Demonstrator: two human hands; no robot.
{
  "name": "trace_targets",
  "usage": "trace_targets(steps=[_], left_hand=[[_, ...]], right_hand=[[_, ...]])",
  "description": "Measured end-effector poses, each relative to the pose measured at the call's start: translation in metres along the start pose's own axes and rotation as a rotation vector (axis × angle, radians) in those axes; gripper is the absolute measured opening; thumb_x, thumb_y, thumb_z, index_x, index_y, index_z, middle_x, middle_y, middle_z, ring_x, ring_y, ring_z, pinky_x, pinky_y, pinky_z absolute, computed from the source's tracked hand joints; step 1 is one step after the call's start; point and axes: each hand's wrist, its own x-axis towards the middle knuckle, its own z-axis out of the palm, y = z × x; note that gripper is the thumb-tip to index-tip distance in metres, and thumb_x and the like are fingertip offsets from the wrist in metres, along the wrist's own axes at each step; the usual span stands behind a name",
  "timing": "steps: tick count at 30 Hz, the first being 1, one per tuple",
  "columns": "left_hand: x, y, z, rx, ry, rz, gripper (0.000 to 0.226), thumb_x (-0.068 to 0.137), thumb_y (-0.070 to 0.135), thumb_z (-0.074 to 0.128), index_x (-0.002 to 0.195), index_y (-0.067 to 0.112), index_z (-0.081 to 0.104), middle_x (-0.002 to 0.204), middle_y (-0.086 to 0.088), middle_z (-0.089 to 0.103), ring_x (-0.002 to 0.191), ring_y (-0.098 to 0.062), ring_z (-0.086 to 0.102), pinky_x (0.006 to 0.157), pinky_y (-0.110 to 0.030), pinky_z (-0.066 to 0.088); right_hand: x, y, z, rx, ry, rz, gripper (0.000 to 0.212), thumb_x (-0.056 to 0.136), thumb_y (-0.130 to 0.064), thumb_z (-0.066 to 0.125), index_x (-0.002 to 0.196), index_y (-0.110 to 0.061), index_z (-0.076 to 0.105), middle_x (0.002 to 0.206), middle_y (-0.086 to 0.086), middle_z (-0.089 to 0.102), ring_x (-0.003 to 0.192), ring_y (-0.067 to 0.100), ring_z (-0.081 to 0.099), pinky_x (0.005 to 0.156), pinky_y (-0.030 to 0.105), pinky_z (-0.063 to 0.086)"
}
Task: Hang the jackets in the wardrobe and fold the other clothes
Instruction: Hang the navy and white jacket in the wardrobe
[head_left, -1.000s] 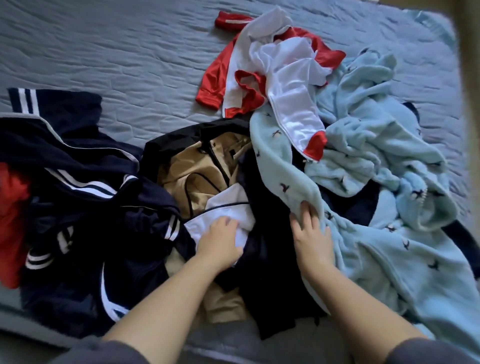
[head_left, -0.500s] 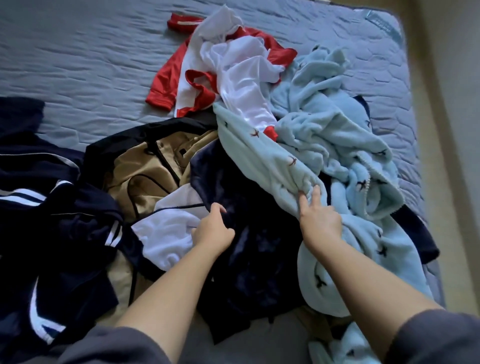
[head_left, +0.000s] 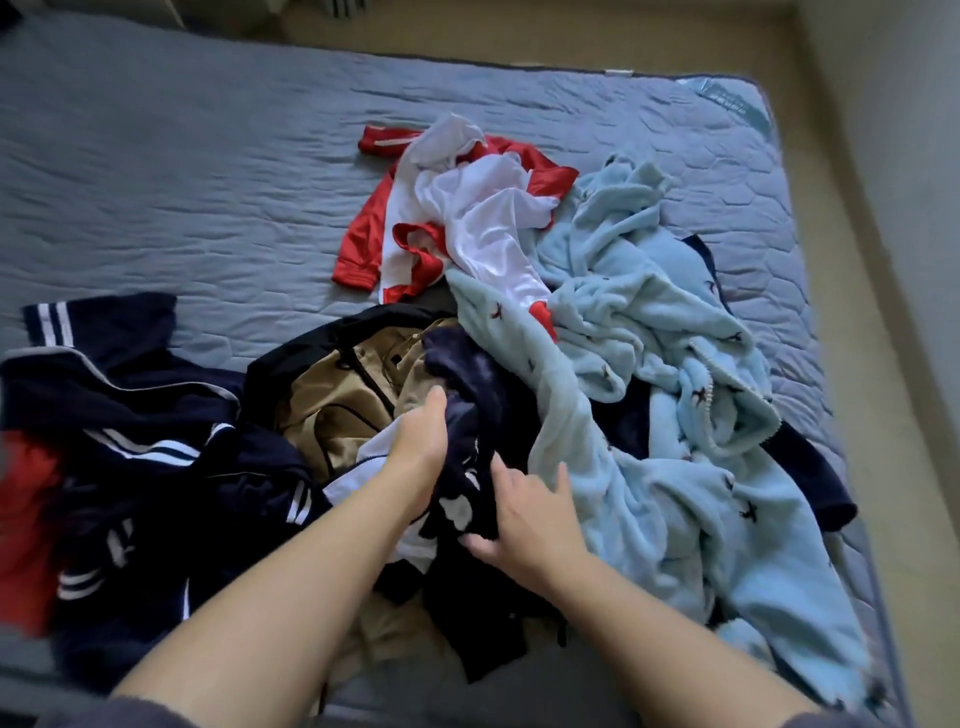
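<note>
Nearest, the left hand has its grip closed on the dark navy garment, its fingers buried in the cloth, while the right hand lies against the same garment with fingers spread and loose, holding nothing. That garment sits mid-pile on the bed, over a tan jacket, with navy striped clothes to the left and a pale blue fleece to the right. Farthest lies a red and white top.
</note>
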Motion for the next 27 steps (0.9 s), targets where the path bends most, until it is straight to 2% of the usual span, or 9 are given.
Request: trace_targets(steps=[3, 6, 9, 12, 16, 19, 21, 23, 27], left_hand=[[-0.036, 0.035, -0.008, -0.009, -0.09, 0.062, 0.044, 0.098, 0.046, 0.04, 0.099, 0.01, 0.065, 0.076, -0.013, 0.068, 0.062, -0.027, 0.065, 0.06, -0.035, 0.056], [-0.069, 0.073, -0.02, -0.043, -0.157, 0.196, 0.042, 0.099, 0.033, 0.043, 0.067, 0.017, 0.065, 0.056, -0.003, 0.066, 0.045, -0.017, 0.063, 0.042, -0.024, 0.049], [-0.11, 0.127, -0.028, -0.036, -0.148, 0.292, 0.037, 0.095, 0.03, 0.047, 0.068, 0.011, 0.063, 0.055, -0.008, 0.065, 0.043, -0.017, 0.061, 0.04, -0.022, 0.045], [-0.163, 0.169, -0.028, 0.079, -0.228, 0.295, 0.047, 0.094, 0.037, 0.045, 0.066, 0.009, 0.069, 0.058, -0.013, 0.064, 0.042, -0.019, 0.055, 0.046, -0.022, 0.04], [-0.246, 0.208, -0.016, 0.141, -0.334, 0.349, 0.049, 0.096, 0.038, 0.042, 0.073, 0.002, 0.066, 0.051, -0.01, 0.055, 0.039, -0.019, 0.048, 0.041, -0.018, 0.033], [-0.312, 0.234, -0.012, 0.021, -0.374, 0.484, 0.034, 0.099, 0.028, 0.041, 0.075, 0.006, 0.049, 0.043, -0.002, 0.051, 0.035, -0.015, 0.047, 0.036, -0.013, 0.032], [-0.362, 0.249, -0.011, -0.035, -0.41, 0.519, 0.038, 0.099, 0.031, 0.042, 0.066, 0.011, 0.047, 0.041, 0.0, 0.046, 0.033, -0.013, 0.043, 0.035, -0.013, 0.03], [-0.41, 0.265, -0.013, -0.114, -0.419, 0.564, 0.037, 0.097, 0.033, 0.046, 0.066, 0.013, 0.05, 0.043, -0.001, 0.044, 0.034, -0.012, 0.042, 0.036, -0.014, 0.031], [-0.492, 0.292, -0.027, -0.085, -0.299, 0.785, 0.03, 0.095, 0.032, 0.049, 0.076, 0.011, 0.061, 0.063, -0.01, 0.057, 0.05, -0.019, 0.053, 0.05, -0.023, 0.043]], right_hand=[[0.007, -0.014, -0.04, 0.126, 0.183, 0.166, 0.019, 0.084, -0.028, 0.05, 0.094, -0.021, 0.035, 0.099, 0.003, 0.066, 0.093, 0.03, 0.062, 0.078, 0.04, 0.034], [0.004, -0.001, -0.083, 0.07, 0.12, 0.154, 0.019, 0.083, -0.015, 0.05, 0.09, -0.02, 0.032, 0.099, 0.005, 0.063, 0.091, 0.032, 0.061, 0.063, 0.034, 0.033], [-0.017, 0.017, -0.12, -0.011, 0.029, 0.227, 0.022, 0.084, -0.009, 0.047, 0.104, -0.017, 0.043, 0.109, 0.006, 0.061, 0.097, 0.03, 0.06, 0.066, 0.033, 0.038], [-0.044, 0.025, -0.154, 0.181, 0.033, 0.27, 0.052, 0.08, -0.013, 0.052, 0.129, -0.021, 0.037, 0.119, 0.006, 0.055, 0.104, 0.029, 0.056, 0.077, 0.036, 0.047], [-0.069, -0.005, -0.213, 0.501, 0.121, -0.004, 0.092, 0.072, -0.023, 0.068, 0.149, -0.028, 0.019, 0.136, 0.003, 0.043, 0.124, 0.021, 0.045, 0.098, 0.034, 0.042], [-0.085, -0.028, -0.261, 0.739, 0.233, -0.109, 0.076, 0.069, -0.025, 0.073, 0.136, -0.028, 0.039, 0.124, -0.005, 0.054, 0.111, 0.014, 0.052, 0.091, 0.032, 0.046], [-0.103, -0.036, -0.287, 0.638, 0.208, -0.093, 0.047, 0.076, -0.034, 0.066, 0.12, -0.025, 0.052, 0.111, -0.003, 0.061, 0.098, 0.017, 0.055, 0.08, 0.03, 0.043], [-0.121, -0.039, -0.31, 0.541, 0.194, -0.082, 0.038, 0.08, -0.038, 0.052, 0.107, -0.015, 0.062, 0.107, 0.009, 0.066, 0.096, 0.025, 0.058, 0.077, 0.031, 0.041], [-0.161, -0.042, -0.372, 0.817, 0.373, -0.184, 0.018, 0.087, -0.021, 0.055, 0.095, -0.009, 0.065, 0.093, 0.009, 0.063, 0.092, 0.021, 0.057, 0.077, 0.034, 0.044]])
